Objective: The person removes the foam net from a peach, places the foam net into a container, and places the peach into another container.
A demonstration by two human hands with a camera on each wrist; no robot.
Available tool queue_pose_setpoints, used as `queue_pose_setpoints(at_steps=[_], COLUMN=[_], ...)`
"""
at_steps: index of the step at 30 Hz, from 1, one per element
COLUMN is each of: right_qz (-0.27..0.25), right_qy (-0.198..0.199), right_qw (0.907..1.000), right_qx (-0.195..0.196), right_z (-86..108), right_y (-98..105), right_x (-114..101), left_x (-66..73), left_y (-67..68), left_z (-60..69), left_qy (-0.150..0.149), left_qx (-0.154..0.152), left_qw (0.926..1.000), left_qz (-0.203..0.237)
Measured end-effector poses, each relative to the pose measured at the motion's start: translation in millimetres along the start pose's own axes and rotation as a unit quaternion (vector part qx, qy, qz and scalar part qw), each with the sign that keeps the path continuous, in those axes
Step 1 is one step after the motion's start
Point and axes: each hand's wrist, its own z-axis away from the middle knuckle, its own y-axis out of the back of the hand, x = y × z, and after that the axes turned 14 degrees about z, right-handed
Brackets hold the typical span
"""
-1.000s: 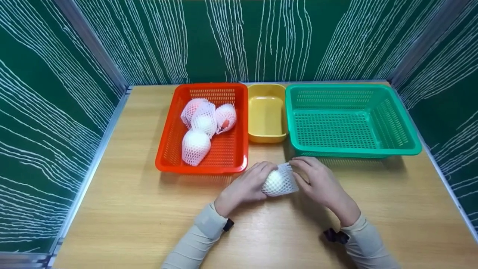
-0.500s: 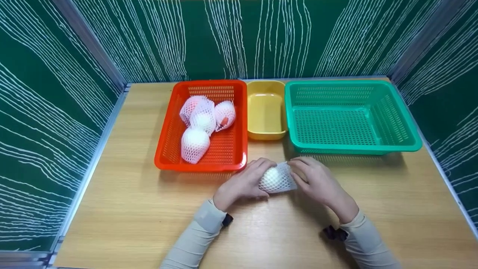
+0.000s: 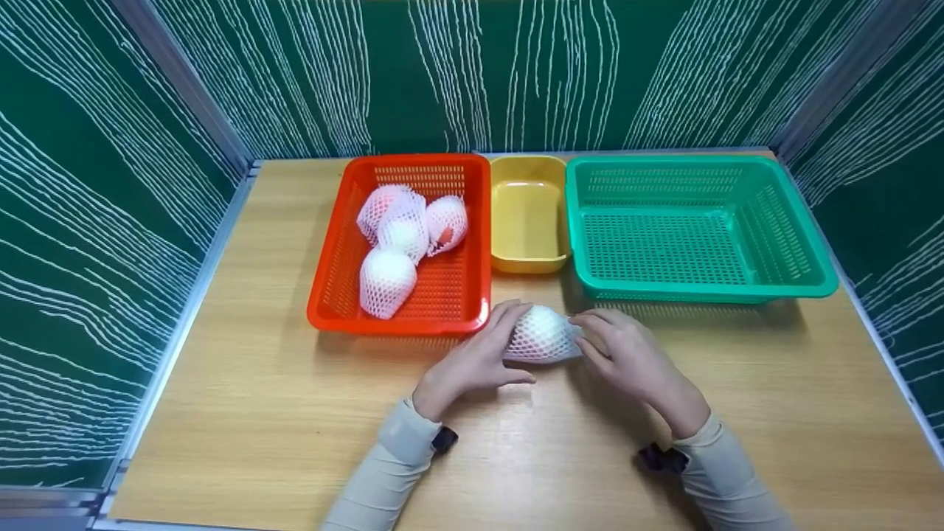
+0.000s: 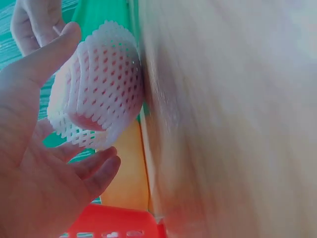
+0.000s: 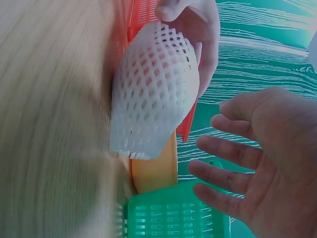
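A round, reddish, fruit-like piece in a white foam net (image 3: 544, 335) lies on the wooden table between both hands, its red showing through the mesh in the left wrist view. My left hand (image 3: 476, 361) is at its left side, thumb stretched out and away, fingers loosely bent around that end without a firm grip. At the opposite end, the fingertips of my right hand (image 3: 634, 361) are close to the net's edge. In the right wrist view that right hand (image 5: 267, 158) has its fingers spread and relaxed, holding nothing; whether it touches the net is unclear.
Several net-wrapped pieces (image 3: 389, 276) lie in a red basket (image 3: 318, 317) at the back left. A yellow tub (image 3: 529, 264) stands beside it, then a green basket (image 3: 708, 291). Green panels with white lines (image 3: 546, 74) enclose the table.
My left thumb has swung away from the netted piece and those fingers have loosened. The piece has turned and shifted slightly away from me. My right hand has stayed almost in place.
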Motion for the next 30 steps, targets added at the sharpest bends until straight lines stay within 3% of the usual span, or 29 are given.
queue_pose_setpoints(at_steps=[7, 16, 23, 30], right_qz=[0.004, 0.006, -0.008, -0.022], right_qy=[-0.005, 0.002, -0.018, -0.048], right_qw=[1.0, 1.0, 0.9998, 0.9986], right_qx=[-0.004, -0.003, -0.006, -0.009], right_z=[1.0, 3.7, 8.0, 14.1], right_y=[3, 4, 3, 4], right_x=[0, 1, 5, 13], left_x=[1.2, 1.5, 0.8, 6.7], left_y=[2.6, -5.6, -11.2, -9.5], left_z=[1.2, -15.0, -23.9, -20.1], left_qy=[0.016, 0.037, 0.031, 0.03], left_qx=[0.007, 0.017, 0.016, 0.027], left_qw=[0.9995, 0.9969, 0.9987, 0.9979], left_qz=[0.025, 0.068, 0.037, 0.051])
